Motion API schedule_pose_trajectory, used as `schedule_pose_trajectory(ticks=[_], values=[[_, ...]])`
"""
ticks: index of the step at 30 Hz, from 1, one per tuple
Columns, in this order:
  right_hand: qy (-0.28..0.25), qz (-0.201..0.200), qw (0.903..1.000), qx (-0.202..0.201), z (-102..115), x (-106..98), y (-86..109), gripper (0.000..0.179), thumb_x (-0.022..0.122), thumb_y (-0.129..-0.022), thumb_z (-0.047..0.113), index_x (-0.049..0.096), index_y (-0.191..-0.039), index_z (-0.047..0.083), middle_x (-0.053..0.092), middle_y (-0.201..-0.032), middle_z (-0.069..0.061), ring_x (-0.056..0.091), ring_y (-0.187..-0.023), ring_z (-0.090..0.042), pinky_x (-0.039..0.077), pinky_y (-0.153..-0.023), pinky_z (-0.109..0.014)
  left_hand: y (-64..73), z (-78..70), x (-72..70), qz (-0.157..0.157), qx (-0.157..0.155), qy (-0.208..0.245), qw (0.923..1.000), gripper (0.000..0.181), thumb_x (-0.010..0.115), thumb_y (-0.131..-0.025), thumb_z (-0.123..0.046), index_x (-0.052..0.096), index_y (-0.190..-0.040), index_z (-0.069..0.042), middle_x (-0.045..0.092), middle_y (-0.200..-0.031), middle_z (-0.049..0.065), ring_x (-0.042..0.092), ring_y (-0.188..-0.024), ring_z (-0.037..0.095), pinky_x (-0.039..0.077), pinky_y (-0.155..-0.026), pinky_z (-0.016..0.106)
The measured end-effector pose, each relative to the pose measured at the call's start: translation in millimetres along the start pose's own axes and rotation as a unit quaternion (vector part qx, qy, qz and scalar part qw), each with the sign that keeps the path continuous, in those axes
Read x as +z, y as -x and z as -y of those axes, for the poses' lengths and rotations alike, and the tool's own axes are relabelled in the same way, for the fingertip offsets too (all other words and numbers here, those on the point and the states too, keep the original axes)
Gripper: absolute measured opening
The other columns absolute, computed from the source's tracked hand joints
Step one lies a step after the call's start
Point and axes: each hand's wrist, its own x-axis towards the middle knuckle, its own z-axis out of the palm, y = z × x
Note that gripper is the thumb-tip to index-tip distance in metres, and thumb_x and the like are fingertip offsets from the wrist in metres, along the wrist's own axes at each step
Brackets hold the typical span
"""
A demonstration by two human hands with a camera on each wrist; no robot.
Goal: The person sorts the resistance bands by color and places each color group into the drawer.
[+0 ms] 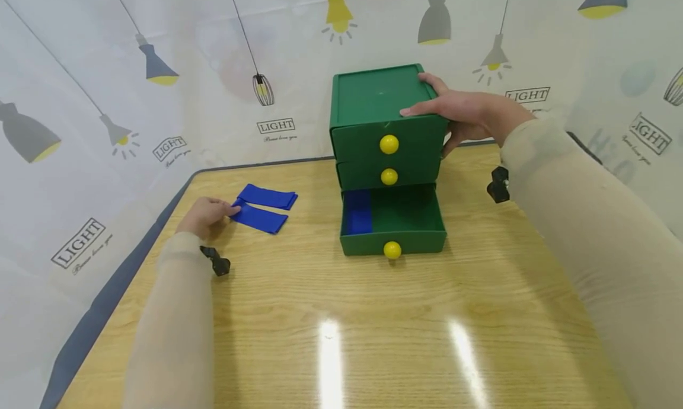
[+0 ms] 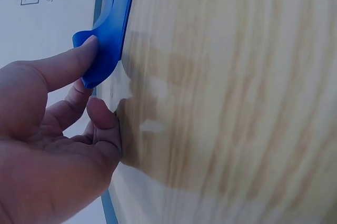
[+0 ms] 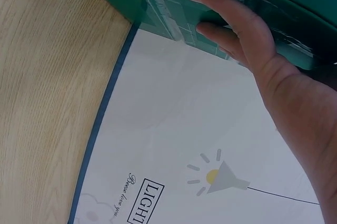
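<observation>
On the table's left side my left hand (image 1: 207, 214) pinches the near end of a blue folded strip (image 1: 260, 218) between thumb and finger. In the left wrist view that end of the blue strip curls up off the wood. Another blue folded strip (image 1: 269, 197) lies just behind it. My right hand (image 1: 461, 109) rests on the top right edge of a green drawer cabinet (image 1: 381, 95), its fingers spread over the top and down the side. The cabinet's bottom drawer (image 1: 413, 210) is pulled out, with a blue piece (image 1: 358, 212) lying flat in its left part.
Two upper drawers with yellow knobs (image 1: 389, 144) are closed. A yellow knob (image 1: 392, 250) sits on the pulled-out drawer's front. A white curtain (image 1: 213, 124) printed with lamps stands behind the wooden table (image 1: 299, 302), along its dark blue edge.
</observation>
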Motion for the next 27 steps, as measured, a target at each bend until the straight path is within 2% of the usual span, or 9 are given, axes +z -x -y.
schedule_pose_trajectory(ticks=[4,9,13,23,25,27], values=[[-0.001,0.001,1.0000,-0.005,-0.4,1.0,1.3,0.111,0.072,-0.097,0.058,-0.024,-0.152,0.069,-0.017,-0.179,-0.010,0.023,-0.159,-0.054,0.053,-0.104,-0.072,1.2,3.0,-2.5,0.010,0.005,0.006,0.9999,0.023,0.070,-0.104,-0.034,0.063,-0.089,-0.017,0.056,-0.074,-0.011,0.049,-0.071,0.012,0.042,-0.069,0.028],[-0.003,0.001,1.0000,-0.009,0.9,-1.9,-0.5,0.112,0.075,-0.094,0.060,-0.021,-0.151,0.072,-0.020,-0.179,-0.008,0.018,-0.161,-0.054,0.052,-0.104,-0.073,-1.6,5.2,-5.5,0.010,0.007,0.004,0.9999,0.022,0.067,-0.106,-0.035,0.066,-0.104,-0.013,0.060,-0.077,-0.011,0.051,-0.072,0.011,0.043,-0.071,0.028],[-0.008,-0.007,0.9999,-0.006,1.4,-3.3,-0.2,0.111,0.076,-0.093,0.061,-0.018,-0.150,0.074,-0.017,-0.180,-0.006,0.019,-0.161,-0.052,0.053,-0.103,-0.072,-3.1,3.6,-4.4,0.008,0.006,0.002,1.0000,0.028,0.067,-0.106,-0.037,0.065,-0.113,-0.010,0.060,-0.075,-0.012,0.051,-0.070,0.010,0.043,-0.069,0.027],[-0.017,-0.003,0.9998,0.005,0.4,-1.1,1.9,0.107,0.067,-0.101,0.055,-0.027,-0.150,0.070,-0.020,-0.179,-0.005,0.020,-0.161,-0.051,0.048,-0.107,-0.075,-5.0,-0.4,-1.2,-0.004,-0.001,0.002,1.0000,0.031,0.065,-0.106,-0.041,0.065,-0.113,-0.011,0.056,-0.077,-0.011,0.050,-0.071,0.011,0.043,-0.070,0.028],[-0.015,0.001,0.9999,0.003,1.6,0.1,1.2,0.107,0.066,-0.101,0.055,-0.027,-0.150,0.069,-0.020,-0.179,-0.006,0.022,-0.161,-0.051,0.049,-0.106,-0.075,-2.3,-1.7,-1.0,-0.001,0.005,0.003,1.0000,0.033,0.066,-0.106,-0.042,0.064,-0.115,-0.010,0.056,-0.080,-0.011,0.052,-0.075,0.011,0.044,-0.072,0.028],[-0.012,0.002,0.9999,0.002,2.7,1.7,-0.4,0.107,0.067,-0.101,0.055,-0.026,-0.151,0.070,-0.017,-0.180,-0.006,0.024,-0.160,-0.051,0.050,-0.106,-0.074,3.5,-6.3,-1.5,-0.002,0.015,0.013,0.9998,0.034,0.067,-0.105,-0.040,0.063,-0.117,-0.009,0.058,-0.088,-0.010,0.055,-0.084,0.013,0.049,-0.079,0.030]])
